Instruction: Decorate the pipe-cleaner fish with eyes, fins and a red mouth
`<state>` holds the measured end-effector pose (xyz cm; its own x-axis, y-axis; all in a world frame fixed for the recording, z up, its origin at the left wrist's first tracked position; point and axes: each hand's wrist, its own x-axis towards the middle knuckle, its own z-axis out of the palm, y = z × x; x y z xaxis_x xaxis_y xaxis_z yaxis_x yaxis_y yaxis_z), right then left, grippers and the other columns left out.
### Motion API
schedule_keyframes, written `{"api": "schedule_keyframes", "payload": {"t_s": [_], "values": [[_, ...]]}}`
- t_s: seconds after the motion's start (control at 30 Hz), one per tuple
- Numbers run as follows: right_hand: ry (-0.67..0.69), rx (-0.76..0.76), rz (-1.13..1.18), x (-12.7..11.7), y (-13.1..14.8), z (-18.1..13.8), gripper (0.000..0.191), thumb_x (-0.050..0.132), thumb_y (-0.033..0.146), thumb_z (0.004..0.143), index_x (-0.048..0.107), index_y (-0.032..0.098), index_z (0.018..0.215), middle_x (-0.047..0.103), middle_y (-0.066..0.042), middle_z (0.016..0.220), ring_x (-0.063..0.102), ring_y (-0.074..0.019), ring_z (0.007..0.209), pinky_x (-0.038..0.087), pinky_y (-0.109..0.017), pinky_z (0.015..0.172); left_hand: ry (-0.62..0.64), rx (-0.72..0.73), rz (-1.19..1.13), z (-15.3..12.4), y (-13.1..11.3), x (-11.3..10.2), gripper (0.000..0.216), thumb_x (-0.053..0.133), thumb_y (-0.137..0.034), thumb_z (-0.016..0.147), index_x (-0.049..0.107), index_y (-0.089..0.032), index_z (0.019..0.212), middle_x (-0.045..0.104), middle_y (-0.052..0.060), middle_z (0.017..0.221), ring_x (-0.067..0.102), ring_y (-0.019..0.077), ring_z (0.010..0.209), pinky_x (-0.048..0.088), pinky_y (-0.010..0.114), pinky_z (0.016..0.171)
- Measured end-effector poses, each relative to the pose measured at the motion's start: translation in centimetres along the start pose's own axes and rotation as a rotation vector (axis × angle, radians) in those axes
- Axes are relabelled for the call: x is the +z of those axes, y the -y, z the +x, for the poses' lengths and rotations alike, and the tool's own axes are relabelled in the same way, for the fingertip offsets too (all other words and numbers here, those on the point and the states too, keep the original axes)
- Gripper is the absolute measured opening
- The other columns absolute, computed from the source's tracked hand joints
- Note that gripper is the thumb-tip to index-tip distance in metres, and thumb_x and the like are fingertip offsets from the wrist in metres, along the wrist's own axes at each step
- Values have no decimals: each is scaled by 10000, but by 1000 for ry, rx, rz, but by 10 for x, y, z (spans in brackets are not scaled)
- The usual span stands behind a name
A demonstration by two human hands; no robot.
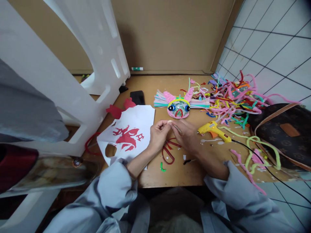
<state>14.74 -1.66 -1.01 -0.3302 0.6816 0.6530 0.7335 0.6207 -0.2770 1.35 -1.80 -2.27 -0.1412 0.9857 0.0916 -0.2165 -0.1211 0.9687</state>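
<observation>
My left hand (158, 133) and my right hand (186, 134) meet over the middle of the table, both with fingers closed. A small pale piece (169, 122) shows at the fingertips of my left hand, touching those of the right. What lies within my right fingers is mostly hidden. Just beyond them is a fish-like face ornament (179, 111) with big blue-and-black eyes, a red mouth and pink fuzzy ears. A bundle of pastel pipe cleaners (200, 103) extends out from behind it on both sides. Below my hands lie scissors (168, 159) with red handles.
Right of my hands lies a yellow glue gun (215, 130) with a black cord. Tangled pipe cleaners (233, 100) and a brown bag (282, 132) fill the right side. To the left are white paper (143, 129) with red cutouts, a black phone (137, 97) and a white plastic frame (107, 64).
</observation>
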Motion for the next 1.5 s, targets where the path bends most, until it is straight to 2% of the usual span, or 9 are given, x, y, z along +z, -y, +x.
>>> {"api": "schedule_keyframes", "payload": {"t_s": [0.23, 0.37, 0.6, 0.83, 1.1, 1.27, 1.37, 1.5], "values": [[-6, -16, 96, 5, -1, -3, 241, 419, 181, 986, 659, 186, 1015, 718, -98, 954, 664, -192, 880, 511, -310, 791, -24, 42, 11, 2, -4, -1, 242, 740, -387, 774, 721, -147, 744, 600, -16, 630, 432, 78, 559, 369, 204, 564], [-40, -16, 102, 4, 1, -1, 252, 414, 180, 995, 653, 177, 1073, 732, -94, 956, 674, -189, 854, 523, -309, 772, -4, 43, 19, 3, -6, -2, 280, 725, -424, 784, 719, -145, 760, 586, -19, 631, 405, 79, 555, 347, 206, 541], [-35, -42, 46, 2, 2, -1, 243, 432, 198, 994, 668, 193, 938, 716, -60, 814, 646, -171, 719, 489, -292, 682, 18, 3, 22, 0, -5, -3, 267, 706, -416, 793, 688, -158, 729, 520, -43, 585, 361, 80, 532, 324, 216, 525], [-21, 11, 35, 7, -3, -7, 263, 444, 246, 1004, 668, 195, 876, 705, -27, 735, 624, -147, 642, 445, -274, 622, 30, 37, 31, -1, -8, 1, 228, 675, -361, 811, 673, -163, 698, 513, -43, 589, 380, 82, 544, 344, 220, 558], [-4, -2, -5, 5, -3, -7, 258, 436, 242, 1008, 660, 188, 892, 718, -32, 767, 648, -151, 659, 446, -281, 626, 48, 16, 33, -1, -5, 0, 252, 689, -404, 826, 721, -162, 764, 546, -32, 593, 397, 86, 537, 347, 218, 553], [-94, -59, -3, 2, 0, -6, 221, 464, 219, 996, 653, 185, 885, 705, -22, 714, 625, -145, 614, 423, -282, 584, 69, 2, 61, -1, -4, 0, 279, 671, -418, 848, 716, -161, 749, 542, -30, 582, 383, 84, 528, 326, 218, 531], [-96, -50, 2, 4, -1, -7, 233, 467, 237, 1001, 653, 192, 868, 694, -18, 693, 617, -146, 609, 416, -285, 581, 55, -7, 52, -1, -5, 1, 299, 702, -433, 819, 698, -156, 705, 526, -29, 581, 363, 81, 529, 296, 223, 514], [-115, -24, 32, 7, -2, -8, 204, 498, 232, 993, 661, 192, 878, 684, -5, 675, 593, -130, 580, 403, -279, 565, 62, -103, -50, 0, -7, 1, 355, 761, -490, 751, 669, -155, 671, 433, -55, 520, 305, 68, 495, 241, 228, 491]]}}
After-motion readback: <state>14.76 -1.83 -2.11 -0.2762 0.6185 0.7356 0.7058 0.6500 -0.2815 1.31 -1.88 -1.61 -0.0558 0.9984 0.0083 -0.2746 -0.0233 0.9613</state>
